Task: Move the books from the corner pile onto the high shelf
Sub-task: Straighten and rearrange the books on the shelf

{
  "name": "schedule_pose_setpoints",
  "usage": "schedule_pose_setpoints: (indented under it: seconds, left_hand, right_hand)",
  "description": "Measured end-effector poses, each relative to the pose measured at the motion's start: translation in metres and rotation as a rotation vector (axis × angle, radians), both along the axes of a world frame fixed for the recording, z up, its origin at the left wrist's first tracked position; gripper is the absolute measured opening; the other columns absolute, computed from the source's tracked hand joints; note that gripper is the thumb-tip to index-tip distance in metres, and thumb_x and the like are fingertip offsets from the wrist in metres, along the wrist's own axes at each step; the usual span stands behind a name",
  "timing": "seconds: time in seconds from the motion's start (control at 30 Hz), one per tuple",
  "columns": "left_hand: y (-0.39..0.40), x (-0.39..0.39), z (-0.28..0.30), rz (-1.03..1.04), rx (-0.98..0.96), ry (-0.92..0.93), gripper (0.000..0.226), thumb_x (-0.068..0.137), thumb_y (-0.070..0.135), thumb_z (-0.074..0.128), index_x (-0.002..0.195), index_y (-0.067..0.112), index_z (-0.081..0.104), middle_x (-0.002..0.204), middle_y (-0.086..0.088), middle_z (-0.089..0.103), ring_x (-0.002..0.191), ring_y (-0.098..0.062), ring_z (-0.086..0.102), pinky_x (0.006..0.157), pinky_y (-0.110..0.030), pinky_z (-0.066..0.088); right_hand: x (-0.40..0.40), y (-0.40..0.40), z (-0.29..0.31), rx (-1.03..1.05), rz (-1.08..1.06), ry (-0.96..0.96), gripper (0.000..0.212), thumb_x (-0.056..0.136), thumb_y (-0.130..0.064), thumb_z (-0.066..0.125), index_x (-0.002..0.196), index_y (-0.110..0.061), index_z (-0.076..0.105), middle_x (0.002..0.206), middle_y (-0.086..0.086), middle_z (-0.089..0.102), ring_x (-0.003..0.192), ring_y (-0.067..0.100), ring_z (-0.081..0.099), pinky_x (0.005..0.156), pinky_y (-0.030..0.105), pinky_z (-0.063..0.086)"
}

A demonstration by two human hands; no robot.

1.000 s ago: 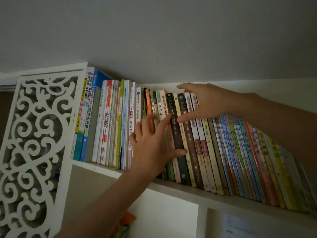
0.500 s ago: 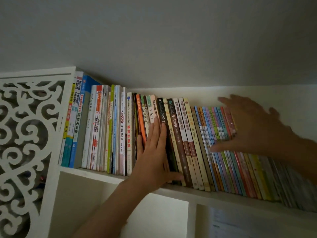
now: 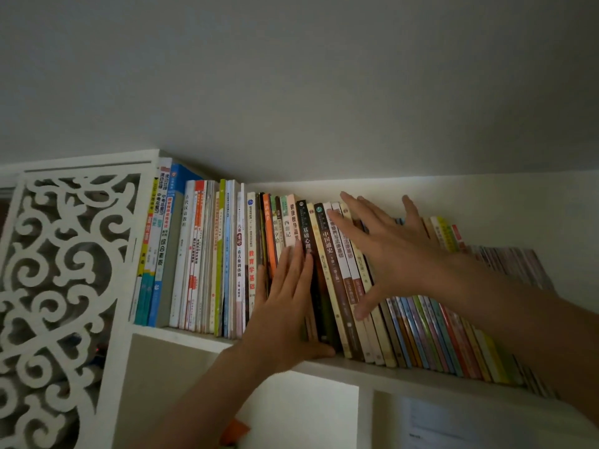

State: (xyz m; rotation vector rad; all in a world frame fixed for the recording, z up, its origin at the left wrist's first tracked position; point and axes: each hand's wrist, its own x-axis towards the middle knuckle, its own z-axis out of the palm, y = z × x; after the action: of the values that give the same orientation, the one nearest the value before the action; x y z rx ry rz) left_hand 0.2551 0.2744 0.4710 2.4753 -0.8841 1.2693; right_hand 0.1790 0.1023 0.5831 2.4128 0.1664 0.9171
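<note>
White high shelf [image 3: 324, 364] across mid-frame packed with books [image 3: 330, 280], left hand [image 3: 285, 306] flat against spines, right hand [image 3: 389, 254] spread wide, fingers [image 3: 353, 205] straight, likely squaring leaning row.

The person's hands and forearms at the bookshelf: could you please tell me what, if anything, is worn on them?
Nothing is worn that shows. The left hand and right hand are bare, with no gloves, rings or watch visible. Both forearms are bare too; no sleeve comes into view. The dim light hides finer detail.
</note>
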Motion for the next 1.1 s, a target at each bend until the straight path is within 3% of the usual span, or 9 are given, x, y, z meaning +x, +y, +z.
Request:
schedule_pose_setpoints:
  seconds: [0.17,0.37,0.57,0.7,0.9,1.0,1.1]
  left_hand:
    - [0.021,0.014,-0.002,-0.08,-0.028,-0.011,0.122,0.075,0.067,0.062,0.144,0.028,-0.031,0.148,0.011,-0.044,0.136,-0.01,-0.04,0.118,-0.048,-0.013]
    - [0.027,0.023,-0.002,-0.096,-0.016,-0.081,0.114,0.078,0.064,0.06,0.148,0.029,-0.023,0.152,0.01,-0.037,0.139,-0.01,-0.035,0.116,-0.045,-0.015]
    - [0.058,0.029,-0.018,-0.003,-0.101,-0.062,0.106,0.08,0.068,0.05,0.147,0.032,-0.023,0.151,0.014,-0.036,0.137,-0.006,-0.037,0.117,-0.044,-0.018]
    - [0.076,0.037,-0.017,0.019,-0.08,-0.026,0.105,0.075,0.073,0.04,0.147,0.031,-0.024,0.15,0.018,-0.036,0.135,-0.004,-0.039,0.114,-0.04,-0.022]
    - [0.078,0.043,-0.015,0.026,-0.053,-0.13,0.103,0.078,0.07,0.045,0.151,0.028,-0.014,0.154,0.014,-0.028,0.139,-0.007,-0.034,0.112,-0.041,-0.023]
    - [0.091,0.042,-0.008,-0.116,-0.109,-0.117,0.088,0.086,0.054,0.057,0.152,0.032,0.003,0.158,0.018,-0.006,0.142,0.002,-0.018,0.117,-0.032,-0.01]
    - [0.105,0.042,0.007,-0.175,-0.24,-0.16,0.077,0.087,0.046,0.061,0.15,0.034,0.019,0.157,0.021,0.015,0.142,0.004,-0.001,0.117,-0.028,0.002]
  right_hand:
    - [0.019,0.029,0.014,-0.055,0.086,-0.02,0.152,0.045,-0.084,0.069,0.148,-0.025,-0.026,0.157,-0.002,-0.029,0.146,0.019,-0.023,0.116,0.061,-0.005]
    - [0.037,0.034,0.023,-0.027,0.151,0.013,0.152,0.042,-0.088,0.065,0.148,-0.029,-0.025,0.16,-0.005,-0.019,0.148,0.02,-0.011,0.121,0.047,0.002]
    - [0.035,0.058,0.036,0.029,0.168,-0.032,0.126,0.062,-0.084,0.057,0.153,-0.027,-0.009,0.162,-0.005,0.002,0.148,0.015,0.008,0.117,0.057,-0.004]
    - [0.052,0.093,0.049,0.137,0.303,-0.011,0.115,0.069,-0.07,0.067,0.154,-0.022,0.005,0.161,-0.002,0.016,0.144,0.018,0.025,0.117,0.044,0.021]
    - [0.082,0.111,0.05,0.137,0.31,-0.064,0.106,0.058,-0.066,0.077,0.146,-0.031,0.029,0.143,-0.005,0.049,0.126,0.018,0.048,0.104,0.045,0.038]
    - [0.081,0.121,0.063,0.181,0.303,-0.019,0.088,0.062,-0.065,0.076,0.134,-0.027,0.043,0.128,-0.005,0.059,0.11,0.015,0.057,0.096,0.044,0.046]
    - [0.082,0.135,0.074,0.219,0.362,-0.032,0.07,0.074,-0.058,0.071,0.132,-0.026,0.05,0.127,-0.004,0.061,0.107,0.015,0.061,0.091,0.041,0.05]
